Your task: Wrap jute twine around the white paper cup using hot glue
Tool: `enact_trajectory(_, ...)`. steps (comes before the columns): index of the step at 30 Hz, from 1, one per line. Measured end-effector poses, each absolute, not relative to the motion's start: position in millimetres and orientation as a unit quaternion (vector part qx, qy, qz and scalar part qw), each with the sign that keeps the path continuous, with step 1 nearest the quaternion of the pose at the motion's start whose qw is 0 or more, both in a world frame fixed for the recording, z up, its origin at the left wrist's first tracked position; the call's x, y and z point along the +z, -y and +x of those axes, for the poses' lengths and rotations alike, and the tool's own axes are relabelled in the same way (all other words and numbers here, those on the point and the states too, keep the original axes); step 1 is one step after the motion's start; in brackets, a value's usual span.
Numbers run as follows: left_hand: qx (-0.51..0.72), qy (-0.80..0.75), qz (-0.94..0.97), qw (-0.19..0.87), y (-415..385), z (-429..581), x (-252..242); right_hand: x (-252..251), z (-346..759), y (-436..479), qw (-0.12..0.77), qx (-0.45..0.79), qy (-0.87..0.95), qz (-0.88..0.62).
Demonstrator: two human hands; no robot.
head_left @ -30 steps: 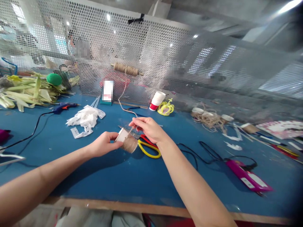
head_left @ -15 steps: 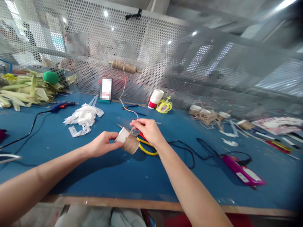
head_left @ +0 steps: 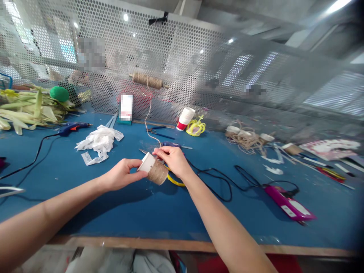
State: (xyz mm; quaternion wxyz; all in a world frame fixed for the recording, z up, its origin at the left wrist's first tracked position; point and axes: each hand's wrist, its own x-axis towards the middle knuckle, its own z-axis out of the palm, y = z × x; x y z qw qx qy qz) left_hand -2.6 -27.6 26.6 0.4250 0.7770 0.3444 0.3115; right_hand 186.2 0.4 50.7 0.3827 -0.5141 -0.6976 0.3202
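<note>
A white paper cup [head_left: 155,170], partly wrapped in brown twine, lies tilted in my left hand [head_left: 123,174], whose thumb and fingers grip its bare end. My right hand [head_left: 171,157] pinches the twine [head_left: 149,127] just above the cup. That strand runs up to a twine roll [head_left: 148,80] on a stick at the perforated screen. Beneath and behind my right hand lie yellow-handled scissors [head_left: 175,181], mostly covered. A blue glue gun [head_left: 170,145] shows just past my right fingers.
White plastic scraps [head_left: 99,140] and another blue glue gun [head_left: 72,129] lie left, near corn husks [head_left: 25,108]. Pliers [head_left: 160,132], stacked cups [head_left: 185,118] and a yellow crown [head_left: 196,127] stand behind. On the right are a purple power strip [head_left: 288,204], black cable and tangled twine [head_left: 246,141].
My right hand has moved slightly left and closer to the cup, drawing the twine against its side. The cup stays in my left hand; the glue gun behind is more exposed.
</note>
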Motion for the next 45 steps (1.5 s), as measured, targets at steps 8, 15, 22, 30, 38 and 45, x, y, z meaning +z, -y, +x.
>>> enact_trajectory(8, 0.314, -0.35, 0.761, 0.448, 26.9, -2.8, 25.4, 44.3, 182.6, -2.8, 0.348, 0.319, 0.71, -0.522)
enact_trajectory(15, 0.364, -0.361, 0.681, 0.524, 22.1, -0.5, 25.6, 46.7, 193.2, -3.0, 0.353, 0.4, 0.636, -0.558)
enact_trajectory(22, 0.37, -0.368, 0.716, 0.464, 16.9, -3.0, 20.2, 60.3, 199.3, 11.1, 0.261, 0.513, 0.682, -0.451)
enact_trajectory(30, 0.389, -0.368, 0.597, 0.597, 16.0, -3.1, 26.7, 49.1, 189.9, 12.5, 0.267, 0.249, 0.81, -0.46)
enact_trajectory(38, 0.394, -0.389, 0.594, 0.584, 16.8, -0.9, 23.0, 45.0, 184.7, 13.8, 0.28, 0.22, 0.822, -0.445)
enact_trajectory(45, 0.362, -0.373, 0.663, 0.539, 20.7, -0.1, 24.9, 42.1, 180.6, 8.5, 0.357, 0.31, 0.761, -0.444)
